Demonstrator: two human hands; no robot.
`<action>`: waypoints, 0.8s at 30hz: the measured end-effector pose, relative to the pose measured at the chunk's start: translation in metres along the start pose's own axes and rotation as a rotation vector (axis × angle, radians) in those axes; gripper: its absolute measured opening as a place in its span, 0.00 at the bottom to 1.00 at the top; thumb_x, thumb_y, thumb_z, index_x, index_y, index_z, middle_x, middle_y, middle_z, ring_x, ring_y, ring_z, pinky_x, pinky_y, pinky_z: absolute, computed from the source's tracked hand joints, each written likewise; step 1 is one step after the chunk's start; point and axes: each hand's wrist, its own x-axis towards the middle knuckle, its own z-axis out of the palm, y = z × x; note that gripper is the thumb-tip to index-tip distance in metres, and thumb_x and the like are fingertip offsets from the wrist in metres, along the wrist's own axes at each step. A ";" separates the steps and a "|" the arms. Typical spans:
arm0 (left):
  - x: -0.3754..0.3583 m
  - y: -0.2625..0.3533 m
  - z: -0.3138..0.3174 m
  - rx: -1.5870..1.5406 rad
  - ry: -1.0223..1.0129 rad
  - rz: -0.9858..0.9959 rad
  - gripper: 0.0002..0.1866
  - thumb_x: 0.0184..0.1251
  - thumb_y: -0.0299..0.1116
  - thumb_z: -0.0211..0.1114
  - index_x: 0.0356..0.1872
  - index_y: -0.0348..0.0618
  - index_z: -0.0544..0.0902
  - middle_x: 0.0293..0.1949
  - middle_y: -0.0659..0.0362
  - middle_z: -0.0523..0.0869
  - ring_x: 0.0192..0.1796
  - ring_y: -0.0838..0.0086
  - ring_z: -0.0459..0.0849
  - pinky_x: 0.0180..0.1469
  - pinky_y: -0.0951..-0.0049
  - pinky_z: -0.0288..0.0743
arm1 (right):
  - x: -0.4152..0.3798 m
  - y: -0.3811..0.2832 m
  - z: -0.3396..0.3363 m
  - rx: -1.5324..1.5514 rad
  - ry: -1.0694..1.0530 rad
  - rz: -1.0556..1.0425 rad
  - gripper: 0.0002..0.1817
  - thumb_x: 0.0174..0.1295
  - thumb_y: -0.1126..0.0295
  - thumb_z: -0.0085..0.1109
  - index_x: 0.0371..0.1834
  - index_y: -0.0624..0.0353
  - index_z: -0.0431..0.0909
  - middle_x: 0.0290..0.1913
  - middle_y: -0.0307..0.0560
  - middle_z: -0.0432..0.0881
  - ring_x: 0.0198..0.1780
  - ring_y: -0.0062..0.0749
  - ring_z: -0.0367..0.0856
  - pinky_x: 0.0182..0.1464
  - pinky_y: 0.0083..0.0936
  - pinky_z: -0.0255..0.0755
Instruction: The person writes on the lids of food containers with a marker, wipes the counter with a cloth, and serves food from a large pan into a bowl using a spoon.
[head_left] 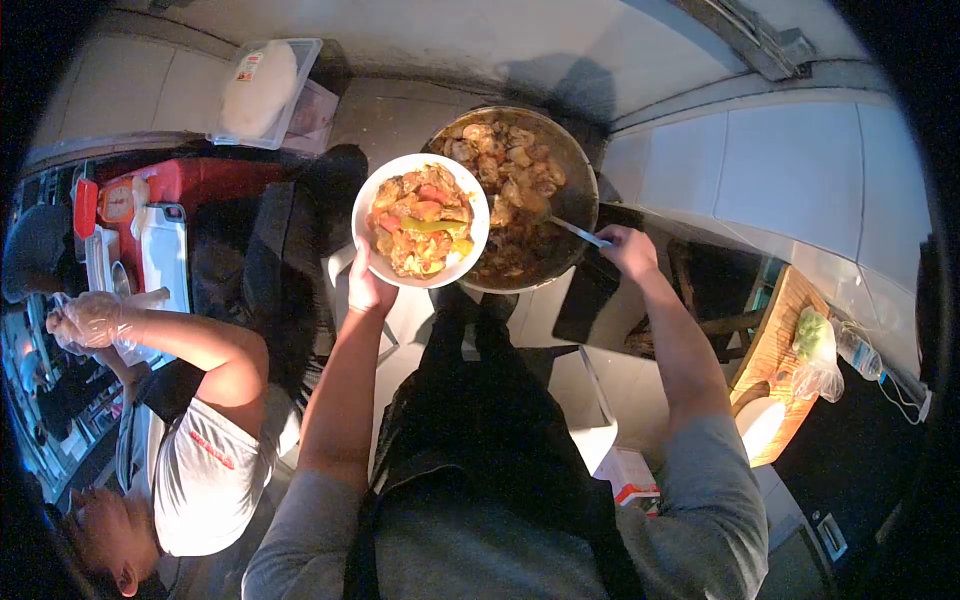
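My left hand grips the near left rim of a white bowl. The bowl is filled with chunky stew, with red and green pepper pieces on top. It is held over the left side of a large round pan of browned meat pieces in sauce. In my right hand, at the pan's right edge, is the handle of a metal serving spoon. The spoon's head is down in the food and hidden.
To the left a co-worker stands with a plastic-gloved hand near a white tray and a red surface. A lidded clear container sits at upper left. On the right, a wooden board bears a bag of greens.
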 end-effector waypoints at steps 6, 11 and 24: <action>0.004 -0.005 -0.002 -0.034 -0.019 -0.033 0.37 0.69 0.54 0.50 0.71 0.45 0.52 0.70 0.53 0.58 0.71 0.60 0.58 0.71 0.57 0.52 | -0.040 -0.001 -0.045 0.140 0.070 -0.045 0.16 0.46 0.63 0.63 0.42 0.40 0.84 0.25 0.43 0.79 0.28 0.35 0.78 0.33 0.29 0.72; 0.007 -0.011 -0.002 -0.069 -0.067 -0.043 0.37 0.67 0.52 0.54 0.72 0.48 0.52 0.71 0.54 0.56 0.72 0.60 0.57 0.72 0.57 0.51 | -0.092 -0.038 -0.099 0.136 0.164 -0.093 0.17 0.45 0.66 0.66 0.42 0.44 0.83 0.24 0.42 0.77 0.27 0.33 0.77 0.33 0.28 0.71; -0.014 0.006 0.042 -0.119 -0.183 -0.170 0.40 0.63 0.56 0.58 0.69 0.44 0.56 0.68 0.52 0.63 0.68 0.58 0.63 0.69 0.56 0.57 | -0.158 -0.153 -0.138 -0.311 0.595 -0.546 0.16 0.51 0.72 0.59 0.44 0.43 0.82 0.32 0.41 0.80 0.28 0.39 0.79 0.32 0.33 0.73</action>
